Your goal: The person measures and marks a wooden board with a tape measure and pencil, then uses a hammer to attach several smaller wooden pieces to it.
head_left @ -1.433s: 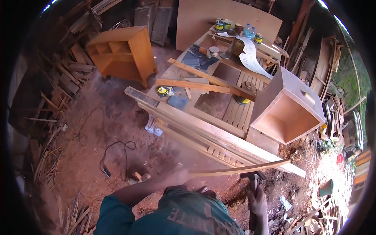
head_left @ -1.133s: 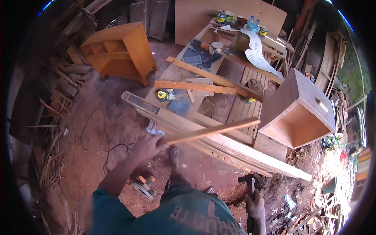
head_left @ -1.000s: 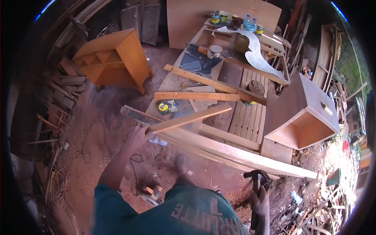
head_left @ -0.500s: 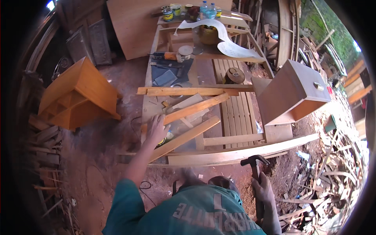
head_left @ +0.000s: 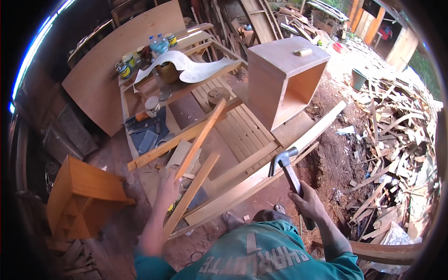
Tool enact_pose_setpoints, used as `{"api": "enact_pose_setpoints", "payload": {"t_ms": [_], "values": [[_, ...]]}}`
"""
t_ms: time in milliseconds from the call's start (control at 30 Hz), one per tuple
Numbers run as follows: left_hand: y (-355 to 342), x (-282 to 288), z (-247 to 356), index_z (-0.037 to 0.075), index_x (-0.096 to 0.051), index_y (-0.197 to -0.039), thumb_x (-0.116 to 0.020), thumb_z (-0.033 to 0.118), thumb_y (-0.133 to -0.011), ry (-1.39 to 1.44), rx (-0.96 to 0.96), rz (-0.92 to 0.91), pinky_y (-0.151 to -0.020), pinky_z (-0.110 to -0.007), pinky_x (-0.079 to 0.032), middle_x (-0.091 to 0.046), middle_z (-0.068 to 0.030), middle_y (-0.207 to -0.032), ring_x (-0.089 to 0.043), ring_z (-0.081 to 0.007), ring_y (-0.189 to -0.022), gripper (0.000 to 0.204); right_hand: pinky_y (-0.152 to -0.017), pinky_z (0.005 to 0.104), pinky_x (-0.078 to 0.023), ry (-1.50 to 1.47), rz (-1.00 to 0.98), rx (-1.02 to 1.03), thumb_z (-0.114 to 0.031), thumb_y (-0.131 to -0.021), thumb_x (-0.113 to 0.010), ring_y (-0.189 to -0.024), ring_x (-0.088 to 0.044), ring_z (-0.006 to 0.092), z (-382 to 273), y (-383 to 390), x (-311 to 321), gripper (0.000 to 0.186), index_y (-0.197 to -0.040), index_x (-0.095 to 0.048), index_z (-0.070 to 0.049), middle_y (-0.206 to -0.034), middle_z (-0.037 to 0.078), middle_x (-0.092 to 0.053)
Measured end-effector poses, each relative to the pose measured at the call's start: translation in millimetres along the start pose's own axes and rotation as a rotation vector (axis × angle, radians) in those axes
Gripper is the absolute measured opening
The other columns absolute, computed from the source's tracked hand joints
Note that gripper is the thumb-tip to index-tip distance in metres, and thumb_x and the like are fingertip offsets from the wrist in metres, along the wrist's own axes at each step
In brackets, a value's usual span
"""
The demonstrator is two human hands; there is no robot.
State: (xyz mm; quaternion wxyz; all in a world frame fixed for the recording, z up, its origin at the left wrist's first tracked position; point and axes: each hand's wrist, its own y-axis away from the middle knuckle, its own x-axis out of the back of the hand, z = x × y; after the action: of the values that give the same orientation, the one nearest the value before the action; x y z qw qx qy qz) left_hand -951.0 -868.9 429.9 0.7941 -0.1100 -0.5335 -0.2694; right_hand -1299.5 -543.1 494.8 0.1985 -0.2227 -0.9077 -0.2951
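Observation:
My right hand (head_left: 308, 201) is wrapped around the handle of a claw hammer (head_left: 293, 179), its metal head raised over the front rail of the wooden frame. My left hand (head_left: 169, 189) closes on the lower end of a narrow wooden strip (head_left: 199, 140), which slants up and away across the frame. Some of the fingers are hidden behind the wood. Beside that hand lies a second wooden strip (head_left: 192, 192), roughly parallel to the first. A longer batten (head_left: 170, 142) passes beneath the held strip.
A pale box-shaped cabinet (head_left: 268, 86) stands on the frame's right end. An orange wooden cabinet (head_left: 77, 196) rests on the floor at left. Paint cans (head_left: 123, 71), bottles (head_left: 158, 44) and a curled paper sheet (head_left: 200, 70) occupy the far end. Wood scraps (head_left: 396, 154) are heaped at right.
The view has swung to the right. My right hand has lifted the hammer forward and up. The strip in my left hand now points more steeply away, crossing over the batten.

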Motion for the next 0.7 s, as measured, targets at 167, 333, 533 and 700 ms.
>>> {"api": "enact_pose_setpoints", "payload": {"t_ms": [167,333,533,700], "values": [[69,-19,120,0.0,-0.046,-0.106,-0.056,0.021,-0.102,-0.004,-0.146,-0.035,-0.062,-0.059,-0.047,-0.064,-0.0286,-0.075,-0.064,-0.0495,-0.073,0.024,-0.049,0.0365,-0.05,-0.092,0.142,0.031,-0.025,-0.096,-0.068,-0.056,-0.061,0.0185,6,-42,17,0.032,-0.109,-0.053,0.0,-0.07,0.009,-0.057],[107,-60,203,0.001,-0.046,-0.103,-0.057,0.02,-0.101,-0.032,-0.185,-0.069,-0.058,-0.056,-0.048,-0.063,-0.0272,-0.071,-0.064,-0.0474,-0.069,0.022,-0.052,0.04,-0.054,0.066,0.379,0.28,-0.024,-0.096,-0.066,-0.061,-0.068,0.0252,39,-87,52,0.035,-0.114,-0.05,0.002,-0.075,0.019,-0.065],[133,-104,276,0.002,-0.048,-0.102,-0.059,0.019,-0.1,-0.036,-0.085,-0.013,-0.058,-0.055,-0.05,-0.064,-0.0264,-0.073,-0.065,-0.0458,-0.069,0.021,-0.077,0.0572,-0.049,0.124,0.177,0.296,-0.022,-0.093,-0.062,-0.089,-0.063,0.0536,68,-79,113,0.033,-0.112,-0.047,0.0,-0.092,0.034,-0.064],[164,-117,309,0.0,-0.052,-0.106,-0.061,0.019,-0.098,-0.007,-0.014,-0.003,-0.059,-0.055,-0.051,-0.066,-0.027,-0.076,-0.066,-0.0471,-0.072,0.022,-0.068,0.0519,-0.05,0.187,0.06,0.359,-0.022,-0.084,-0.074,-0.082,-0.066,0.0502,99,-75,153,0.04,-0.102,-0.048,0.002,-0.081,0.032,-0.064]]}}
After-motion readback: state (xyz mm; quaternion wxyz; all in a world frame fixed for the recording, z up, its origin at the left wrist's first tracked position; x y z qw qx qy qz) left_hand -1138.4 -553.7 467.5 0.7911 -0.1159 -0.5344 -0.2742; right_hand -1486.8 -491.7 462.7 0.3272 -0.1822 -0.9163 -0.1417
